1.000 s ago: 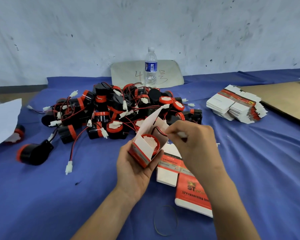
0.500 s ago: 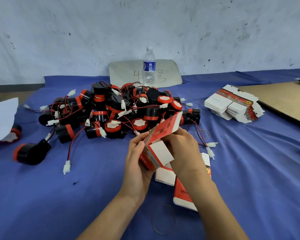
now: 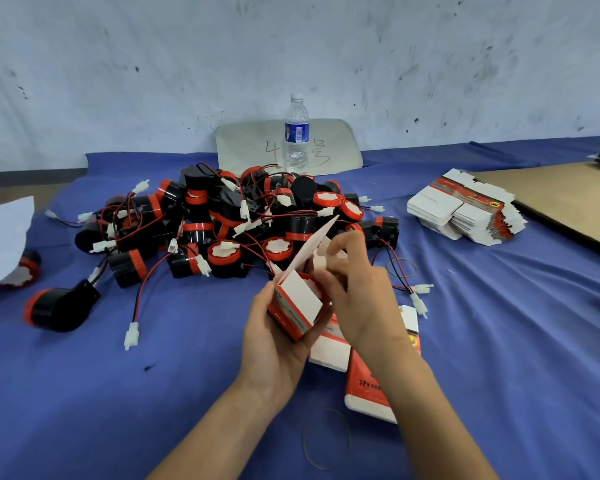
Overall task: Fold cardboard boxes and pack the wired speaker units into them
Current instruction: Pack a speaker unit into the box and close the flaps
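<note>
Box clasped in my left grip, lid flap up; my right grip pinches at its open top, speaker pile just behind on the counter.

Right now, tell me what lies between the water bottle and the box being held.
The pile of wired speaker units fills it, water bottle to box, in the head view.
</note>
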### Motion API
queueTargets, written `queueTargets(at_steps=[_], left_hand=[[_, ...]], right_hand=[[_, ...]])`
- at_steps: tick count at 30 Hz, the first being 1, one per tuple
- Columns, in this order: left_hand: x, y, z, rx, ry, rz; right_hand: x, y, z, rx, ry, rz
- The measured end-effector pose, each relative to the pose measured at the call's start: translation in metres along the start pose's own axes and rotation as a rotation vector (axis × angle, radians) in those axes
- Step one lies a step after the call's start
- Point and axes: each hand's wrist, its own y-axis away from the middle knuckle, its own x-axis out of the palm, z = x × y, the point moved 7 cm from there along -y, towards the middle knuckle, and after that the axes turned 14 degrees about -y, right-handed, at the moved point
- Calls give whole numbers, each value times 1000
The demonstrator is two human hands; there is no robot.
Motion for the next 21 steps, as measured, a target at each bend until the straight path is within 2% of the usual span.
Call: queueTargets(at_steps=[4,9,12,14,17,21], left_hand=[[5,2,3,-3,5,64],[5,1,-1,27,9,93],[5,1,-1,53,-57,81],[4,0,0,56,-86,47],[2,-1,1,79,-125,20],[-4,-3,0,79,-104,-40]], right_hand=[[-6,2,0,-72,59,-153],[-6,2,-5,-81,209,-172],[-9,3,-2,-93,186,-170],[-7,2,-3,-81,234,-101],[4,-2,-11,-12,422,113],[11,2,-8,-15,299,170]])
